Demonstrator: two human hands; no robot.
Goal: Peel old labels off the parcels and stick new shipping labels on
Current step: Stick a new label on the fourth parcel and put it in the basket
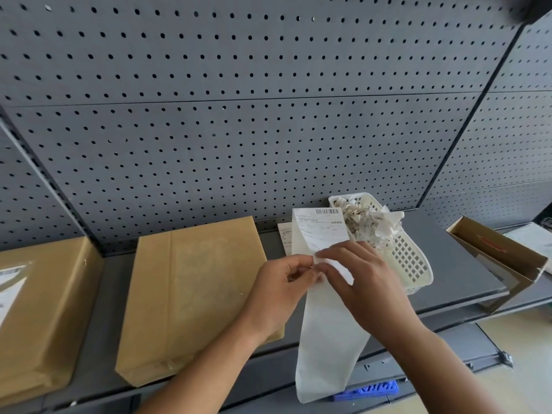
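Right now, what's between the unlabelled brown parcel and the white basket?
Head view: the label strip, pinched by the left hand and right hand; another label sheet lies on the shelf behind.

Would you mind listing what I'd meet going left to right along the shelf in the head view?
From the left: labelled parcel → bare brown parcel → left hand → right hand → white basket → open cardboard box. The label sheet both hands pinch overlaps them, so it is omitted.

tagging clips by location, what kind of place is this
Probably a parcel packing or shipping station: brown wrapped parcels lie on a grey shelf backed by pegboard, a white basket holds torn label scraps, plus a barcoded shipping label.
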